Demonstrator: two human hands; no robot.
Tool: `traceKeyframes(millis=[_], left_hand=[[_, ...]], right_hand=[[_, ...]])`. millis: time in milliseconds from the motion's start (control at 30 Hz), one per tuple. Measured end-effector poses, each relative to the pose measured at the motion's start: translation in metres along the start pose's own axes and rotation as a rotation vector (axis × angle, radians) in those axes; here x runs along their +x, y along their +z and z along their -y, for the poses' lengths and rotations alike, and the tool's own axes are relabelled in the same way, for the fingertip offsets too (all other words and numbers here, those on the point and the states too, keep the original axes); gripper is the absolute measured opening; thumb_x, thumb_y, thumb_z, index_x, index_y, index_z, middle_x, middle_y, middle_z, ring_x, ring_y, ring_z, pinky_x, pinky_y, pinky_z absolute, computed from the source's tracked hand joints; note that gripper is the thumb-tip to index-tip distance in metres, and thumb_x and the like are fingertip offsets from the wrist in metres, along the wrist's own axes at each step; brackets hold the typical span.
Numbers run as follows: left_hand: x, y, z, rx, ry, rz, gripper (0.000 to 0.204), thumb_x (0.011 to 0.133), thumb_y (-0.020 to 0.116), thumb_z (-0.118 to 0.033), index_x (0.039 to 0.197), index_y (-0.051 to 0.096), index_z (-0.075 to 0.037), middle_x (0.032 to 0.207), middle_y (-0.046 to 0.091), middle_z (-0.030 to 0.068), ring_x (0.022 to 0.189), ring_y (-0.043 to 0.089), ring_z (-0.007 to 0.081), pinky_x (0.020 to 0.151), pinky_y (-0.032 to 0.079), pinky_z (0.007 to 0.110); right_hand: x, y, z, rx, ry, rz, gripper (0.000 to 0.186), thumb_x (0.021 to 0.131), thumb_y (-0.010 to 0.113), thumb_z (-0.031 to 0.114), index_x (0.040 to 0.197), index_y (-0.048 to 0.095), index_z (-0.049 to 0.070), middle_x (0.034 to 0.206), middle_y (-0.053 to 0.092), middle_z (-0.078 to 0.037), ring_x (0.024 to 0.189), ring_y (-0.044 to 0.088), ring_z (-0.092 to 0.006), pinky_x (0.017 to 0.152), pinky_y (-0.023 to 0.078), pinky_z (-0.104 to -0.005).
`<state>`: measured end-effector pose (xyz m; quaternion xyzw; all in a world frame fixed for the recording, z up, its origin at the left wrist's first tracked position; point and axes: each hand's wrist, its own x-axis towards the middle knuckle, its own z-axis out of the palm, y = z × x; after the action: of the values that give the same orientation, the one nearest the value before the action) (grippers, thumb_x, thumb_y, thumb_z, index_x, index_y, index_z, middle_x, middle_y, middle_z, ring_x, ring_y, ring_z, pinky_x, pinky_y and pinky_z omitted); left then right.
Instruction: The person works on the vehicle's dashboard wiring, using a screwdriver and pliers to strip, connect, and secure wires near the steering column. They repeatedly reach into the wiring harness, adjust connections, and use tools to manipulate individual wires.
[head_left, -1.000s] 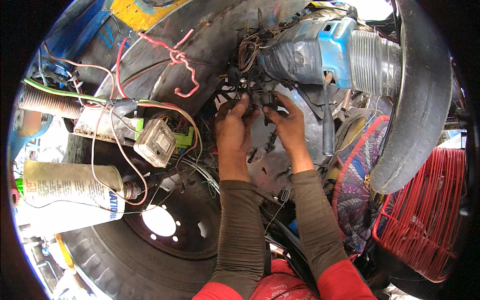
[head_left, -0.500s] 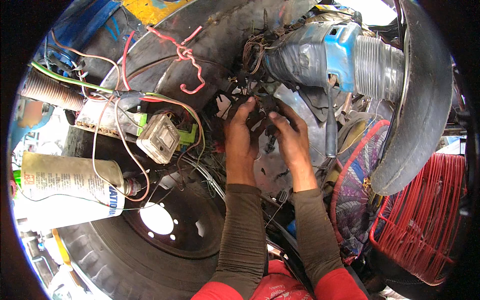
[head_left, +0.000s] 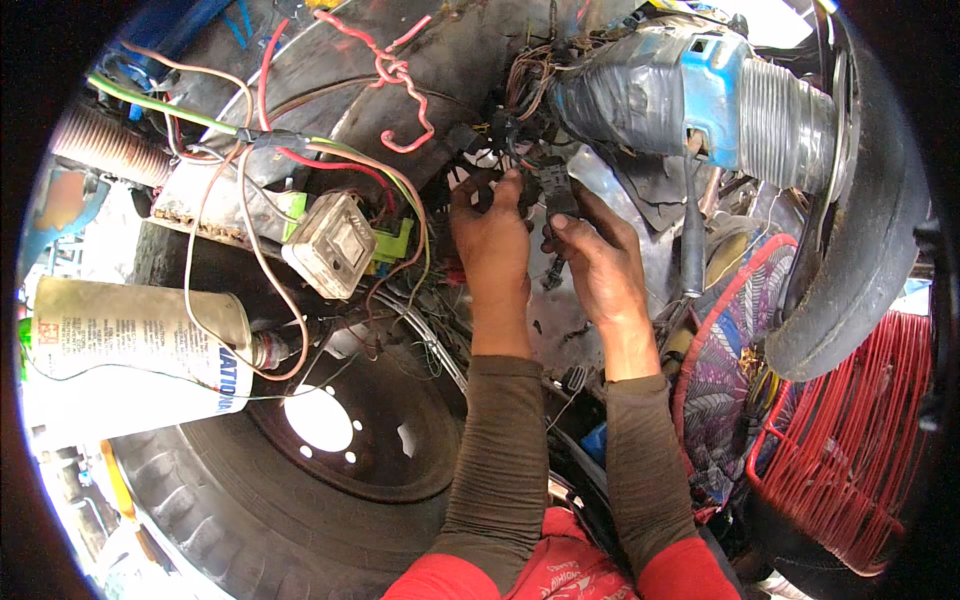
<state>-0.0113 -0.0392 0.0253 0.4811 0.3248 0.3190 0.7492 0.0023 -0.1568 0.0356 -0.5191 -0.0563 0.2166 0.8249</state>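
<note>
In the middle of the view, my right hand (head_left: 607, 262) is closed on a long dark plastic connector (head_left: 556, 200), thumb on its near side, fingers partly hidden behind it. Just left of it, my left hand (head_left: 500, 240) has its fingers curled in among dark wiring, thumb pointing up. What its fingers hold is hidden. Beyond both hands, a bundle of thin brown and dark wires (head_left: 527, 85) hangs down. A bare metal panel (head_left: 655, 265) lies behind the right hand.
A large tyre (head_left: 250, 500) stands at the lower left, beside a whitish canister (head_left: 140, 360). Loose wires cross a small grimy box (head_left: 330, 245). A bent red wire hook (head_left: 405, 100) hangs above. At right are a taped blue duct (head_left: 710, 90), a black curved guard (head_left: 860, 220) and a red-corded seat (head_left: 850, 430).
The view has shifted slightly, so most things sit further right. My hands have moved a little apart, and the dark connector now shows more clearly between them.
</note>
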Motion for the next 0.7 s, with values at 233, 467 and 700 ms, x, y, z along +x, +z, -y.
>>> traceKeyframes(millis=[233, 467, 700], left_hand=[[0.001, -0.007, 0.005, 0.534, 0.282, 0.026, 0.017, 0.089, 0.064, -0.005, 0.104, 0.073, -0.007, 0.11, 0.063, 0.0211, 0.102, 0.061, 0.0369, 0.094, 0.046, 0.041], [0.0, 0.0, -0.011, 0.521, 0.35, 0.09, 0.019, 0.085, 0.058, 0.0, 0.094, 0.074, -0.001, 0.099, 0.067, 0.0206, 0.097, 0.064, 0.0355, 0.091, 0.048, 0.042], [-0.01, 0.008, -0.039, 0.51, 0.258, 0.071, 0.02, 0.085, 0.055, 0.001, 0.094, 0.072, 0.006, 0.09, 0.073, 0.0213, 0.087, 0.071, 0.0313, 0.084, 0.053, 0.041]], right_hand=[[0.004, 0.004, 0.001, 0.044, -0.031, 0.019, 0.049, 0.088, 0.071, 0.008, 0.132, 0.061, -0.009, 0.114, 0.071, -0.009, 0.102, 0.063, -0.0149, 0.096, 0.047, -0.0284], [0.007, 0.007, 0.003, 0.032, -0.048, -0.021, 0.045, 0.086, 0.072, 0.005, 0.128, 0.065, -0.008, 0.109, 0.073, -0.008, 0.098, 0.065, -0.0138, 0.093, 0.049, -0.0279], [0.007, 0.004, 0.002, -0.042, -0.063, -0.007, 0.05, 0.084, 0.072, 0.004, 0.132, 0.062, -0.008, 0.109, 0.073, -0.01, 0.092, 0.066, -0.0137, 0.088, 0.051, -0.0271]])
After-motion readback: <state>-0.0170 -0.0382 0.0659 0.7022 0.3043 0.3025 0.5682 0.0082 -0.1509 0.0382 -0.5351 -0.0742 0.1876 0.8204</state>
